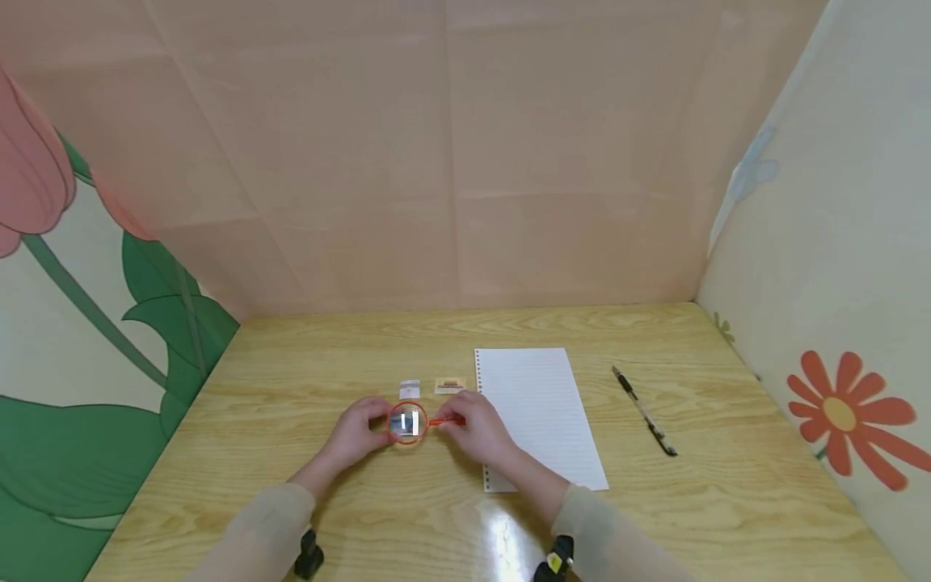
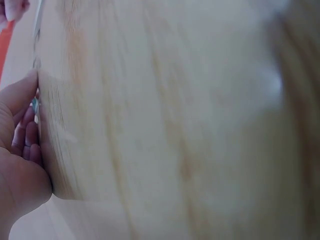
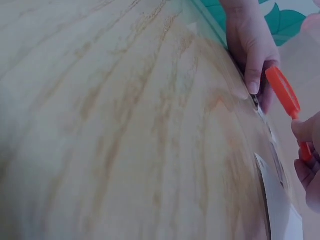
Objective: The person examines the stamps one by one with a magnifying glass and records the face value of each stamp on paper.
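Observation:
In the head view, my right hand (image 1: 478,424) pinches the handle of a red-rimmed magnifying glass (image 1: 407,423). The right wrist view shows the orange-red rim (image 3: 284,92) tilted above the table. My left hand (image 1: 358,432) is at the lens's left side, fingertips low by the tabletop. Through the lens a small dark-blue and white patch shows, with glare over it; its kind is unclear. Whether the left fingers grip it is hidden. Just beyond the lens lie a small white-and-grey card (image 1: 410,390) and a small yellowish card (image 1: 450,385).
A lined sheet of paper (image 1: 538,420) with punched holes lies partly under the right forearm. To its right rests a pen (image 1: 644,411) with black ends. The wood-grain table (image 1: 291,364) meets a pinkish back panel (image 1: 451,162) and flower-painted side walls.

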Demonstrator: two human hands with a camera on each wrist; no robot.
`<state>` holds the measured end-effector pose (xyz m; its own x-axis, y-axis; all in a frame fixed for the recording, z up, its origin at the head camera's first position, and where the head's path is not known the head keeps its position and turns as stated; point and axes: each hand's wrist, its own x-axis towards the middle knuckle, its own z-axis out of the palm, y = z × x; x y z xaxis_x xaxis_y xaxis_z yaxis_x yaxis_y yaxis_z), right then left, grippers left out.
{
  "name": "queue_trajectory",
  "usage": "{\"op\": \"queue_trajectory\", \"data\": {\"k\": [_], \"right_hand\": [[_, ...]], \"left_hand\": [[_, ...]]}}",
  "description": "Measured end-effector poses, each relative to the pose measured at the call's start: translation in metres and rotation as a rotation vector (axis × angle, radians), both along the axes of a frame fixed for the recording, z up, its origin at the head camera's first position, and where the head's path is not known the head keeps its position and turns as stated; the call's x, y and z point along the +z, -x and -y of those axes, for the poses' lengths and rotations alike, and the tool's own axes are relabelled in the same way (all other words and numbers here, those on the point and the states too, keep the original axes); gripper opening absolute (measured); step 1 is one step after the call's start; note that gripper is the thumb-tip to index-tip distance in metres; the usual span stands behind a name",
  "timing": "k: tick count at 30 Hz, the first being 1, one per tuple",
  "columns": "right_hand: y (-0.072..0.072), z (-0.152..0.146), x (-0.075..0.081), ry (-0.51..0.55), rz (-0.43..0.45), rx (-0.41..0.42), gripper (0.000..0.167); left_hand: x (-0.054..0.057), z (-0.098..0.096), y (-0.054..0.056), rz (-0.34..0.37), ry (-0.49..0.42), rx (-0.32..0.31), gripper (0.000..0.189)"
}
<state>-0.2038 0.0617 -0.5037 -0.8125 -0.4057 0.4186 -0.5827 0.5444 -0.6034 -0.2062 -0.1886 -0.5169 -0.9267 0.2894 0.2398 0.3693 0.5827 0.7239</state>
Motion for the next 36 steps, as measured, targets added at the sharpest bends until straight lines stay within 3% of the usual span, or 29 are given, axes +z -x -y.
{"op": "queue_trajectory", "data": {"k": [8, 13, 18, 30, 36], "right_hand": [[-0.001, -0.02, 0.006, 0.053, -0.015, 0.023, 0.011], [0.0, -0.043, 0.007, 0.088, 0.023, 0.006, 0.014], [0.002, -0.074, 0.006, 0.113, 0.061, -0.054, 0.018], [0.004, -0.162, 0.001, 0.124, -0.006, -0.222, 0.017], [0.001, -0.202, 0.009, 0.046, -0.006, -0.342, 0.013]], "left_hand": [[0.004, -0.002, 0.0, 0.083, 0.022, 0.021, 0.032], [0.006, -0.002, 0.0, 0.13, 0.042, 0.033, 0.033], [0.005, -0.002, 0.0, 0.125, 0.059, 0.041, 0.033], [0.006, -0.004, -0.003, 0.165, 0.058, 0.07, 0.033], [0.006, -0.003, -0.004, 0.156, 0.059, 0.063, 0.033]]}}
